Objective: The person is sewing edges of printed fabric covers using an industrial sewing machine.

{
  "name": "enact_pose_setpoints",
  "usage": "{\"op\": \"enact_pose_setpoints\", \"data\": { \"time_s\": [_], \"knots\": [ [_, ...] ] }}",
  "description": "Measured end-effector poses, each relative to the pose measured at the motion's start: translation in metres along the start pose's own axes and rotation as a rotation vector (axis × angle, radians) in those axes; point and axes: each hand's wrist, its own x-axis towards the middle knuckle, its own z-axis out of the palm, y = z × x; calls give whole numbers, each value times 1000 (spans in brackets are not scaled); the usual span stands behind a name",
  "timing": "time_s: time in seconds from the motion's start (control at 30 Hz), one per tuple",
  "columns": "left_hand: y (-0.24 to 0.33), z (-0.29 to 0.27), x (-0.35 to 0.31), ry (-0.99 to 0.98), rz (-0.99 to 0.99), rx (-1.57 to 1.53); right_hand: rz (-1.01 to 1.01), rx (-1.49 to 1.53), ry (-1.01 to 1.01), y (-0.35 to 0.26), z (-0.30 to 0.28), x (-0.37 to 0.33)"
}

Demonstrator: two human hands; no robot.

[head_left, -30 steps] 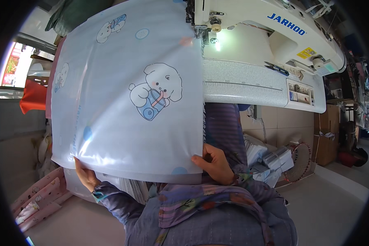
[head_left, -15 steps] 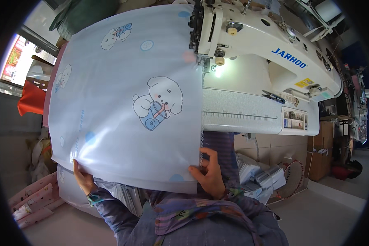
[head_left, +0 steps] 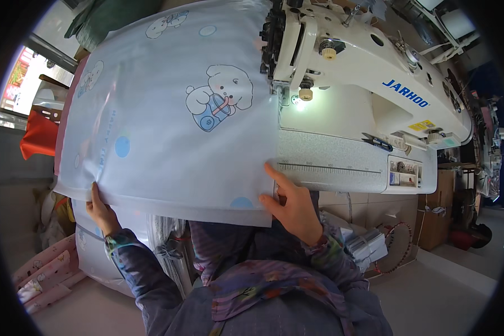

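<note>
A shiny pale blue-grey sheet (head_left: 157, 151), printed with cartoon puppies, spreads across the left of the sewing machine's table. Its right edge runs up under the head of the white sewing machine (head_left: 353, 61), where a small lamp glows. With thumb on top, my left hand (head_left: 102, 215) pinches the sheet by its near left hem; the fingers underneath are hidden. At the near right corner my right hand (head_left: 294, 210) grips the side edge, its thumb on the sheet and index finger stretched along the edge. The other right fingers are partly hidden.
Black thread snips (head_left: 377, 142) lie on the machine bed beside a small parts tray (head_left: 404, 171). Below right are wrapped bundles (head_left: 367, 249) and a round hoop (head_left: 396, 246). Pink printed rolls (head_left: 47, 269) lean at the lower left. A red cloth (head_left: 38, 134) hangs at left.
The sheet has slid away from me toward the machine, its puppy print now higher. Both hands moved forward with it; my right index finger has straightened along the edge.
</note>
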Motion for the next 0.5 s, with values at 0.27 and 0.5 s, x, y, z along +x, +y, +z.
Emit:
{"op": "enact_pose_setpoints", "data": {
  "time_s": [0.27,0.5],
  "knots": [
    [16,62,36,-37,222,289,-39,-203,-194,-15,-37,38],
    [20,114,80,8,471,752,-183,-373,-124,-18,-47,76]
  ]
}}
